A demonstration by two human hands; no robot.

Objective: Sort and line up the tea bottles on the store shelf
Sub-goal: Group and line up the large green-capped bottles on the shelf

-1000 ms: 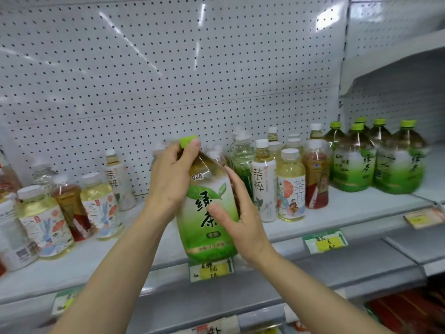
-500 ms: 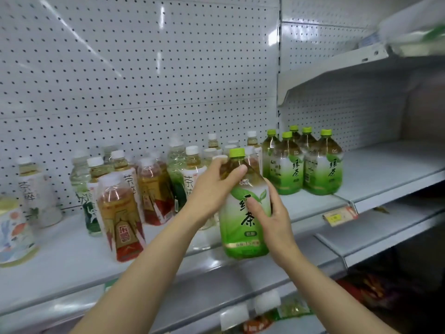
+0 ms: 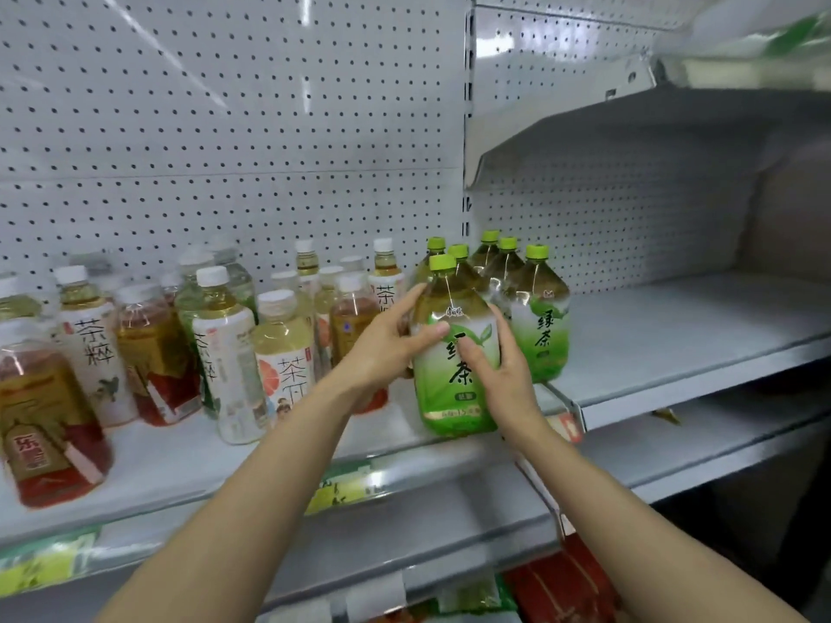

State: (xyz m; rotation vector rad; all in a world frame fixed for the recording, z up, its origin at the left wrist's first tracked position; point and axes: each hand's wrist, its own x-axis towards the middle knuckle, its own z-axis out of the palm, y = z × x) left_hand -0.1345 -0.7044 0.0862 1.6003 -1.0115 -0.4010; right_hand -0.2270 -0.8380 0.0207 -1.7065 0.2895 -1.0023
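Observation:
A large green tea bottle (image 3: pixel 443 397) with a lime cap stands upright on the shelf (image 3: pixel 180 460) near its front edge. My left hand (image 3: pixel 386 344) grips its left shoulder, thumb across the label. My right hand (image 3: pixel 503 370) holds its right side, thumb on the label front. Just behind and to the right stands a group of several identical green tea bottles (image 3: pixel 539 317). To the left are several smaller white-capped tea bottles (image 3: pixel 234 353) in mixed kinds, unevenly placed.
A red-labelled tea bottle (image 3: pixel 49 424) stands far left near the shelf front. The adjoining shelf (image 3: pixel 674 348) to the right is bare. Price tags (image 3: pixel 341 492) hang along the front rail. A pegboard back wall (image 3: pixel 225 128) rises behind. Packaged goods lie on the shelf below.
Both hands carried the large green tea bottle rightwards along the shelf and it now stands in front of the group of identical bottles. The camera view swung right.

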